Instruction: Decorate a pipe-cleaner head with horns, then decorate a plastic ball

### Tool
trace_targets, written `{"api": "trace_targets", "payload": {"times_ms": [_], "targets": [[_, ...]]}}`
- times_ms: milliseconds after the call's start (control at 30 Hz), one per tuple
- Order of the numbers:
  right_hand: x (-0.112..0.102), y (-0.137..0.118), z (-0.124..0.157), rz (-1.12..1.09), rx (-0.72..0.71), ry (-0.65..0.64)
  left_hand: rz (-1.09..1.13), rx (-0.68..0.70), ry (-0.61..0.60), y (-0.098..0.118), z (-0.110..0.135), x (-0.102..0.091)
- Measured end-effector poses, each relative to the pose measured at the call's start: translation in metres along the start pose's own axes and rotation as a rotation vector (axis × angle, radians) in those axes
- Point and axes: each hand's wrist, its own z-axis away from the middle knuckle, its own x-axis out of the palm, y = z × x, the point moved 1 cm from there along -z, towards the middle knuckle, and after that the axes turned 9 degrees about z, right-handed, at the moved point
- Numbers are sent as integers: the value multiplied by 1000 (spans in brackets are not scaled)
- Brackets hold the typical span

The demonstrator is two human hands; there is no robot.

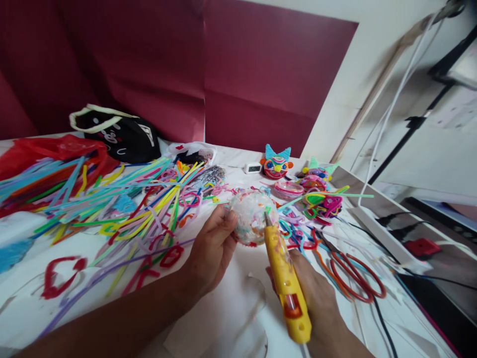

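My left hand point(214, 248) is closed on the left edge of a round whitish piece point(248, 214), dotted with bits of colour and edged in red below. In my right hand point(313, 288) is a yellow glue gun point(285, 278), gripped from the right side. Its metal nozzle points away from me and lies over the right part of the round piece; whether the tip touches it I cannot tell. Beneath both hands a pale sheet point(223, 318) lies on the white table.
Loose pipe cleaners point(149, 199) cover the left side. Scissors with red handles point(357, 278) lie at right, near a power strip point(391, 243). Behind stand a small digital clock point(253, 168), a decorated cat-eared ball point(277, 164) and a black bag point(122, 136).
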Motion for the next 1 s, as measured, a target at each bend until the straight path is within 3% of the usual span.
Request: {"api": "trace_targets", "payload": {"times_ms": [233,500,1000], "targets": [[5,7,1,-8,-90,16,-8,18,25,1,0,-1],[6,-1,3,-42,49,38,5,26,40,3,-1,-1],[0,-2,3,-7,-32,18,12,14,5,0,0,0]]}}
